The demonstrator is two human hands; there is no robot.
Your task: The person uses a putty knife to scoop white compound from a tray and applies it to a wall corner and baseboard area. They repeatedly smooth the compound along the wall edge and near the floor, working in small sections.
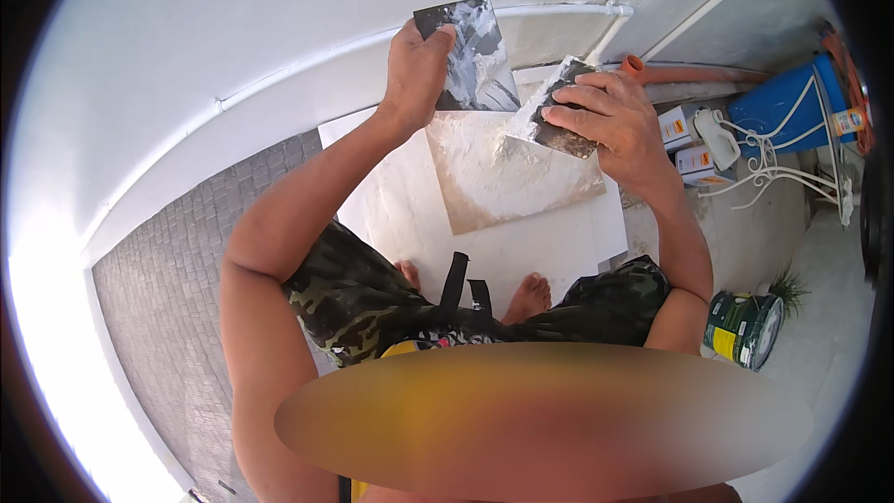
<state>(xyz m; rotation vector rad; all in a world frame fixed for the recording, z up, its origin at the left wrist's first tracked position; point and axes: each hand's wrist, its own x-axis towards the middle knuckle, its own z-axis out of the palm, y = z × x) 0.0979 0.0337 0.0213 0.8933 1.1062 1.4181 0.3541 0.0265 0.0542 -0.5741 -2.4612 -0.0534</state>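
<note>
My left hand [416,74] grips a flat dark rectangular plate [480,51] streaked with white paste, thumb on its face. My right hand [615,121] holds a second dark plate [568,138], tilted, with white paste along its left side, fingers curled over it. The two plates are close together at the top of a light brown board [507,210], which is covered with white paste or powder in a thick, uneven patch. This board lies on a larger white sheet [368,168], where my bare feet [528,298] rest.
A white wall with pipes [307,51] runs behind. At the right are an orange pipe [684,73], rectangular containers [698,163], a white jug [717,135], a blue bin [773,93], a white metal frame [810,182], a green bucket [745,326] and a small plant. Grey paving [158,317] extends left.
</note>
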